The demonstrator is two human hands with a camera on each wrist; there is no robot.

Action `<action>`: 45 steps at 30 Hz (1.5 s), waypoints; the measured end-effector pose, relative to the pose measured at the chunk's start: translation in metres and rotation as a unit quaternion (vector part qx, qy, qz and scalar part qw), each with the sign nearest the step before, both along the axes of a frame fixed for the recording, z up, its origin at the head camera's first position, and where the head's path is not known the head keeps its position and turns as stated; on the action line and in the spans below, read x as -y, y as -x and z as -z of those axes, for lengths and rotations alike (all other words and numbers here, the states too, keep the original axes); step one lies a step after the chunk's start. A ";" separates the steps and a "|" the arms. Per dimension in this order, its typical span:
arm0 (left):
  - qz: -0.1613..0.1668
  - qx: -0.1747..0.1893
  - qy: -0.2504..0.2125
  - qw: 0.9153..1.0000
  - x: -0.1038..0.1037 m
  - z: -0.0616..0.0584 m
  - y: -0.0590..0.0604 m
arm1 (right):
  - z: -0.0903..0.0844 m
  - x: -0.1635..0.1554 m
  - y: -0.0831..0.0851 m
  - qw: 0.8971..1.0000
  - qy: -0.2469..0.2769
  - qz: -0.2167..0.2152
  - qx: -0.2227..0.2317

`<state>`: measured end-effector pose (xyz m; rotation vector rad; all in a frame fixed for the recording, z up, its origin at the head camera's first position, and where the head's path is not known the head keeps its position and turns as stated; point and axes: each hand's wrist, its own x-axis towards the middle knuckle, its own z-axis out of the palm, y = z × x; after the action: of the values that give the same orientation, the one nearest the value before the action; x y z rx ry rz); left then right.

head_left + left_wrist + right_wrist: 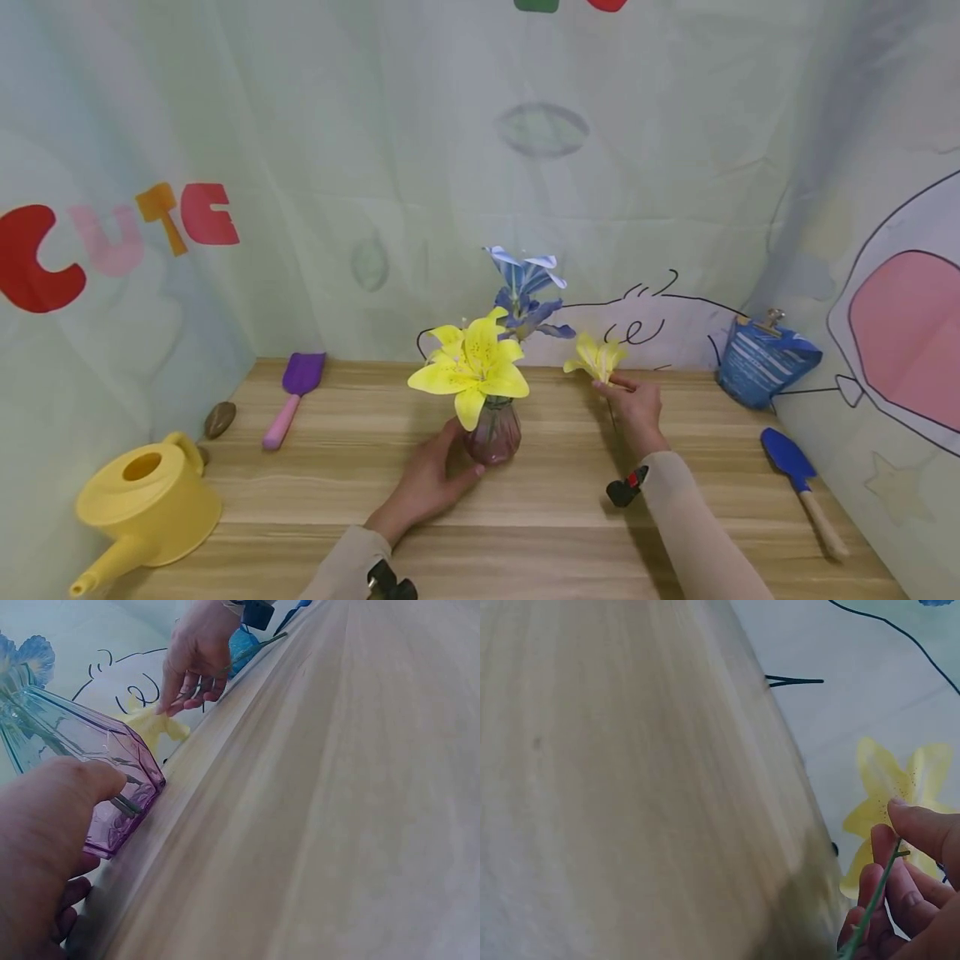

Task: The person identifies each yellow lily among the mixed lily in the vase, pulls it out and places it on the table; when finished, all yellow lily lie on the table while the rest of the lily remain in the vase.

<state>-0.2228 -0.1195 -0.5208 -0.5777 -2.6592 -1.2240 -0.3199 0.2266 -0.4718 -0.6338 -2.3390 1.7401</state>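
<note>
Two hands busy: left hand (429, 482) cupping purple vase (493, 432) mid-table (540, 517); right hand (636, 408) pinching yellow lily stem (870, 907) near back edge, open wood between.

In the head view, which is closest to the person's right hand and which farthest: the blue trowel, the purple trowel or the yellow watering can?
From the right hand:
1. Blue trowel, on the table's right side, nearest.
2. Purple trowel, left of the vase, toward the back.
3. Yellow watering can, front left corner, farthest.

A glossy clear purple glass vase (492, 433) stands on the smooth matt wood-grain table (525, 517) before a creased cloth backdrop (375, 167).
</note>
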 end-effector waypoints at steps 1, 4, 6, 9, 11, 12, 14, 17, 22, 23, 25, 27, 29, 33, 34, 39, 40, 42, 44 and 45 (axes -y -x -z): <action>0.000 0.002 -0.001 1.000 0.000 -0.001 0.000 | 0.002 0.000 0.001 1.000 0.010 0.001 0.005; 0.001 0.004 -0.001 1.000 -0.001 -0.002 0.000 | 0.005 -0.001 0.001 1.000 0.025 -0.005 0.012; 0.001 0.005 -0.001 1.000 -0.001 -0.002 0.000 | 0.006 -0.002 -0.001 0.999 0.028 -0.013 0.012; 0.002 0.005 -0.001 1.000 0.000 -0.002 0.000 | 0.006 -0.004 -0.006 0.999 0.027 -0.035 0.011; 0.002 0.004 -0.001 1.000 0.000 -0.003 0.000 | 0.007 -0.006 -0.009 0.998 0.029 -0.048 0.013; 0.002 0.003 -0.002 1.000 0.000 -0.002 0.000 | 0.007 -0.007 -0.011 0.998 0.031 -0.054 0.014; 0.001 0.002 -0.002 1.000 0.000 -0.002 0.000 | 0.007 -0.009 -0.014 0.997 0.034 -0.065 0.016; 0.001 0.003 -0.002 1.000 0.001 -0.002 0.000 | 0.006 -0.012 -0.018 0.996 0.031 -0.077 0.016; 0.000 0.006 0.000 1.000 0.001 -0.002 0.000 | 0.000 -0.013 -0.026 0.996 0.004 -0.093 0.004; 0.001 0.008 -0.001 1.000 0.001 -0.002 -0.001 | -0.002 -0.012 -0.027 0.995 -0.002 -0.095 -0.002; 0.001 0.009 -0.003 1.000 0.001 -0.002 -0.001 | -0.007 -0.011 -0.030 0.995 -0.013 -0.100 -0.017; 0.001 0.008 -0.003 1.000 0.001 -0.002 0.000 | -0.014 -0.009 -0.034 0.994 -0.024 -0.104 -0.037; 0.000 0.007 -0.002 1.000 0.001 -0.002 0.000 | -0.022 -0.006 -0.038 0.992 -0.033 -0.108 -0.051; -0.005 0.004 0.003 1.000 0.001 -0.001 0.000 | -0.036 0.000 -0.049 0.990 -0.038 -0.116 -0.077; -0.006 0.005 0.004 1.000 0.001 -0.001 0.000 | -0.039 0.003 -0.052 0.989 -0.036 -0.118 -0.087; -0.005 0.000 -0.002 1.000 0.001 -0.001 0.001 | -0.050 0.015 -0.064 0.979 -0.028 -0.142 -0.145; -0.004 0.001 -0.004 1.000 0.001 -0.002 0.001 | -0.052 0.017 -0.067 0.977 -0.026 -0.147 -0.152; -0.003 -0.003 -0.006 1.000 0.000 -0.002 0.001 | -0.054 0.022 -0.070 0.974 -0.024 -0.157 -0.160; -0.002 -0.002 -0.007 1.000 -0.001 -0.002 0.000 | -0.056 0.027 -0.074 0.972 -0.021 -0.165 -0.164; -0.001 -0.002 -0.007 1.000 -0.001 -0.002 0.000 | -0.056 0.029 -0.076 0.971 -0.020 -0.169 -0.165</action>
<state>-0.2228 -0.1185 -0.5190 -0.5739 -2.6443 -1.2380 -0.2443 0.1977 -0.4154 0.0718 -2.3304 1.7541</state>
